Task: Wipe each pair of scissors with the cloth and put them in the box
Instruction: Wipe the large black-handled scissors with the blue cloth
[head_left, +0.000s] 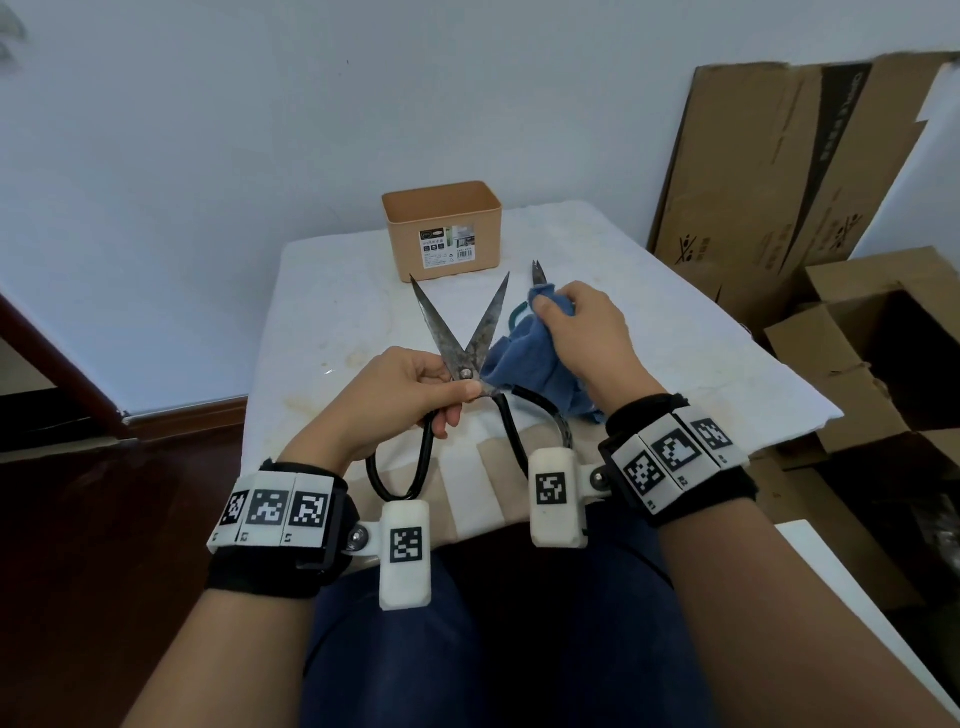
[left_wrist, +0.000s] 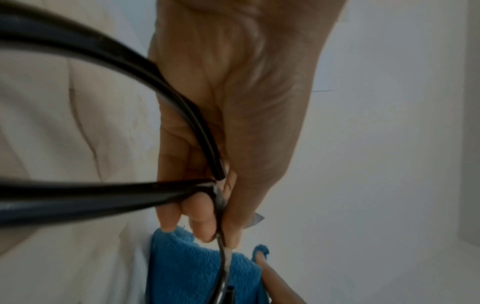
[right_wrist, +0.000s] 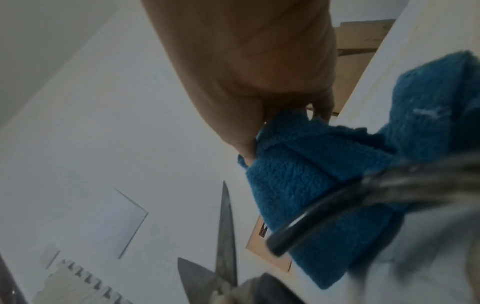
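My left hand (head_left: 415, 387) pinches a large pair of rusty scissors (head_left: 457, 332) at the pivot, blades spread in a V above the table, black loop handles (head_left: 400, 467) hanging toward me. In the left wrist view the fingertips (left_wrist: 205, 230) clamp the metal just past the black handles (left_wrist: 103, 197). My right hand (head_left: 582, 332) grips a bunched blue cloth (head_left: 524, 358) that touches the right blade near the pivot; the cloth (right_wrist: 311, 185) fills the right wrist view beside the blades (right_wrist: 226, 236). A second pair of scissors (head_left: 537, 273) with a teal handle lies mostly hidden behind the cloth. The tan box (head_left: 444, 231) stands open at the table's far edge.
The white-covered table (head_left: 701, 364) has a stained patch at its left. Flattened cardboard (head_left: 769, 171) leans on the wall at the right, and open cardboard boxes (head_left: 883, 353) stand beside the table's right edge. Dark wood floor lies to the left.
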